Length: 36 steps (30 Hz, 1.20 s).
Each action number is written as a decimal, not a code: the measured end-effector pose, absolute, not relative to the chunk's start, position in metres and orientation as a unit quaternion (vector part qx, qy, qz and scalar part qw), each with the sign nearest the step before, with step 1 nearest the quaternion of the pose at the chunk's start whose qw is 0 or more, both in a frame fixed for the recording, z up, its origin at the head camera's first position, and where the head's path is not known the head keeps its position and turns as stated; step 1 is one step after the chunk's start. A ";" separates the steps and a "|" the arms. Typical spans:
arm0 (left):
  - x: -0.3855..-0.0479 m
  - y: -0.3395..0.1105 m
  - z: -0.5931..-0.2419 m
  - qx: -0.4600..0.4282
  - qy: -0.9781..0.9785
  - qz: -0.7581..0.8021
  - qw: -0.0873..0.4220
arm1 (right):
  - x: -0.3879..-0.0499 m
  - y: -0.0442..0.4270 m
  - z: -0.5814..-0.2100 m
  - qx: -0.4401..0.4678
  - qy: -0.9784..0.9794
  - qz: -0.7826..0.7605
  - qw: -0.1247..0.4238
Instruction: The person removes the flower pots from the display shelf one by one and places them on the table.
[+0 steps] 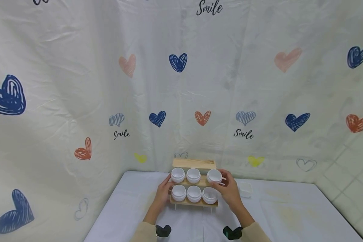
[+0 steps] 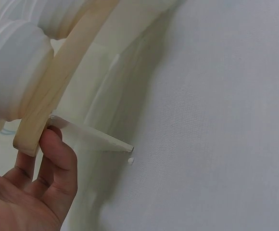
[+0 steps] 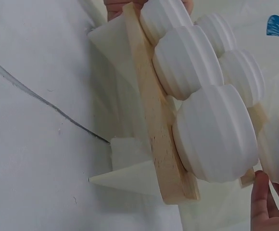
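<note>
White cup (image 1: 214, 176) at the 3 o'clock end of the upper row sits around 10 o'clock from the right hand (image 1: 229, 188), way closer than the left; right fingers and thumb are round it. Left hand (image 1: 162, 193) grips the wooden rack (image 1: 186, 202) at 9 o'clock, long axis running 9-to-3.

A wooden rack (image 1: 194, 163) stands on the desk (image 1: 284, 215), bearing six white cups (image 1: 194, 193) in two rows of three. The right hand (image 1: 230, 191) holds the back row's right-end cup (image 1: 214, 175) by its side. The left hand (image 1: 162, 191) is at the rack's left end. A small white box (image 1: 245, 190) sits right of the right hand. Behind hangs a heart-printed curtain (image 1: 211, 90).
</note>
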<state>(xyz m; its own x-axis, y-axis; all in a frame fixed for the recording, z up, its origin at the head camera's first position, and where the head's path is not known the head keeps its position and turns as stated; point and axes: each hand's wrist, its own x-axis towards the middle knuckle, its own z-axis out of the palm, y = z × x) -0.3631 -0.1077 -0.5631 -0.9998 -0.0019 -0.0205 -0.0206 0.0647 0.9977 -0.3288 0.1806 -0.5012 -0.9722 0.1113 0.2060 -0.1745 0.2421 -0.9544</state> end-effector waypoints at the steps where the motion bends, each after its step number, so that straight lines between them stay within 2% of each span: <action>1: -0.363 -0.108 -0.563 -0.009 0.730 0.683 0.007 | -0.328 0.181 -0.501 0.019 -0.778 0.616 0.117; 18: -0.362 -0.107 -0.562 -0.004 0.734 0.679 0.003 | -0.318 0.188 -0.502 0.012 -0.748 0.650 0.133; 36: -0.361 -0.108 -0.561 -0.006 0.734 0.679 0.008 | -0.302 0.197 -0.497 0.000 -0.741 0.663 0.105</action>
<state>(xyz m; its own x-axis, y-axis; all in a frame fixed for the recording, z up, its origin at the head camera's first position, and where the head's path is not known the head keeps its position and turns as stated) -0.3605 -0.1079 -0.5608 -0.9998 0.0016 -0.0195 -0.0193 0.0773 0.9968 -0.3018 0.1974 -0.4970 -0.9779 0.1390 0.1563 -0.1399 0.1214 -0.9827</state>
